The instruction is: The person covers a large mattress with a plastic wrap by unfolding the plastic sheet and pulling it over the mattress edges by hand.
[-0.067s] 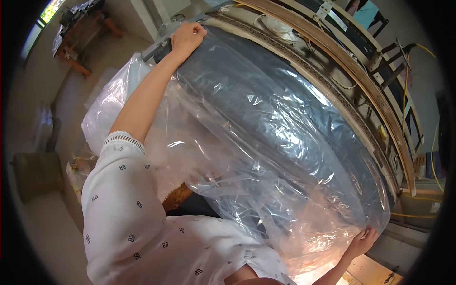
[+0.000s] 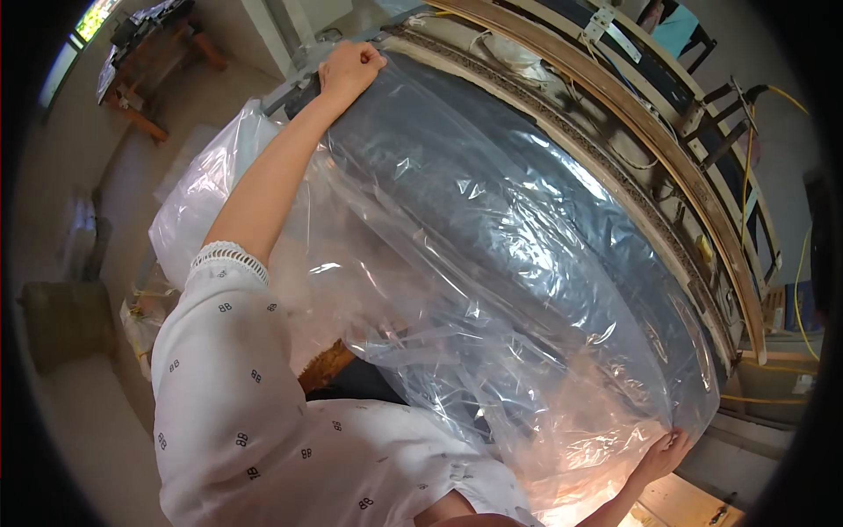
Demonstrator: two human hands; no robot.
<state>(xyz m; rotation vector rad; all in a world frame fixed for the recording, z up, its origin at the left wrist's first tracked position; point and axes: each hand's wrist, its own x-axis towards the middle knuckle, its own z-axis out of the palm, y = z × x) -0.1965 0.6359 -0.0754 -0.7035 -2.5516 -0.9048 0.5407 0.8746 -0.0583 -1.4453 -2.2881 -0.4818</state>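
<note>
A large sheet of clear plastic film [image 2: 518, 237] is spread over a long dark surface [image 2: 439, 105] and hangs down toward my body in folds. My left hand [image 2: 353, 68], arm stretched far out, is closed in a pinch on the film's edge at the far left corner of that surface. At the near right end, my right hand [image 2: 665, 457] has its fingers closed on the opposite end of the film. Between my hands the film lies wrinkled and shiny with reflections. More of it droops off the left side below my left forearm.
Along the far side of the surface runs a long machine frame with a wooden rail [image 2: 654, 123] and loose wires. A yellow cable [image 2: 749, 176] hangs at the right. A cluttered wooden table [image 2: 145, 66] stands at the back left, and a brown box-like object [image 2: 70, 325] sits at the left.
My right hand has shifted slightly to the left with the film's edge. The left hand stays nearly in place.
</note>
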